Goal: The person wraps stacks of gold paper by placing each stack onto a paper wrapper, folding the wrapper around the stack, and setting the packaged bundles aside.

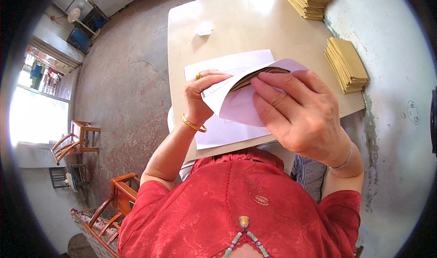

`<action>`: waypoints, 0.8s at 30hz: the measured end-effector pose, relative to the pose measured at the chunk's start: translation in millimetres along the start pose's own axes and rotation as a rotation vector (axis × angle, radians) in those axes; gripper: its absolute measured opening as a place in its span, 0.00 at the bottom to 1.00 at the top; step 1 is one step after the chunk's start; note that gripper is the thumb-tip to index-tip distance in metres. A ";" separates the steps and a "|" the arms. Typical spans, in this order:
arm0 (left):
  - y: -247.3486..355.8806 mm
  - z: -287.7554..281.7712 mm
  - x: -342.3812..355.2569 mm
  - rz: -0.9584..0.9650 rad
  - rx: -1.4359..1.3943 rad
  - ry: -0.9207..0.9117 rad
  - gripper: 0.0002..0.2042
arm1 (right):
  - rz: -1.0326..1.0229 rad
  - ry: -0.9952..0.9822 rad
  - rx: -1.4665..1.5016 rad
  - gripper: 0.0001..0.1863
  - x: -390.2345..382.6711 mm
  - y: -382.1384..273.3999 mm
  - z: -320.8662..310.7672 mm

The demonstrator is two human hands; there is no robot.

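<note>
Over the table, a curved white paper piece (pixel 239 107) stands open like a pouch, with printing on its left side. My left hand (pixel 202 91) grips its left edge, fingers on top; a gold ring and bangle show on that hand and wrist. Several layers of brown paper (pixel 243 82) lie inside the opening. My right hand (pixel 302 110) is closed at the mouth, its fingertips pinching at the brown layers; the palm side is hidden. Beneath both hands, white printed sheets (pixel 214 137) rest on the tabletop.
The beige table (pixel 223 39) carries a small white object (pixel 205 28) at its far left. Stacks of brown envelopes (pixel 347 64) and more brown envelopes (pixel 310 0) stand along the wall (pixel 391 76) on the right. Wooden chairs (pixel 81 137) are on the floor to the left.
</note>
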State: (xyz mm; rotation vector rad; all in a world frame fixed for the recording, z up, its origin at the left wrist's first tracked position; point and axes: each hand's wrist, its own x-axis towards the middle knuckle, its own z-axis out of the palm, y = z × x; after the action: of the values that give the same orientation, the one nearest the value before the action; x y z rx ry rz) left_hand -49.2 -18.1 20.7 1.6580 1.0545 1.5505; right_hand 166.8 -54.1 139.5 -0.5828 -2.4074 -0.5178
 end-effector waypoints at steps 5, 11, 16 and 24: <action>5.8 -0.7 -1.0 0.100 0.105 -0.028 0.11 | 0.004 -0.025 -0.010 0.13 -1.4 -2.5 -0.5; 5.1 -0.3 -3.5 0.094 0.032 -0.012 0.11 | -0.005 -0.035 -0.021 0.14 -1.7 -4.1 -0.6; 1.0 -0.5 -5.8 0.087 0.070 -0.008 0.12 | -0.015 -0.037 -0.030 0.14 -2.2 -4.2 0.8; -16.3 4.0 -14.5 -0.063 -0.029 0.057 0.10 | -0.045 -0.053 -0.064 0.14 -0.8 -4.3 2.2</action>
State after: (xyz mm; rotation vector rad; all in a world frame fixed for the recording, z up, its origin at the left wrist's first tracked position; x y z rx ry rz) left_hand -47.3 -22.6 -0.9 1.5552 1.0983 1.5732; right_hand 164.1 -56.8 136.4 -0.5776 -2.4669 -0.6082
